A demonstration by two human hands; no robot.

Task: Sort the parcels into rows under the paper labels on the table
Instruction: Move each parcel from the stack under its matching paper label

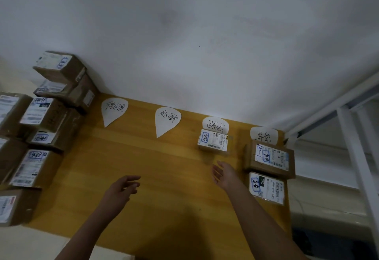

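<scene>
Several white paper labels lie along the back of the wooden table (pixel 143 167): the first label (pixel 113 109), the second label (pixel 167 120), the third label (pixel 216 125) and the fourth label (pixel 263 134). A small white-topped parcel (pixel 213 139) sits under the third label. A brown parcel (pixel 269 158) and a flat parcel (pixel 266 188) lie in a row under the fourth. My right hand (pixel 223 174) hovers open just below the small parcel, apart from it. My left hand (pixel 123 187) is empty with loosely curled fingers over mid-table.
A pile of several unsorted brown parcels (pixel 47 116) fills the table's left side, stacked against the white wall (pixel 184 44). A white metal frame (pixel 356 157) stands past the table's right edge. A pale surface (pixel 41 243) lies at the lower left.
</scene>
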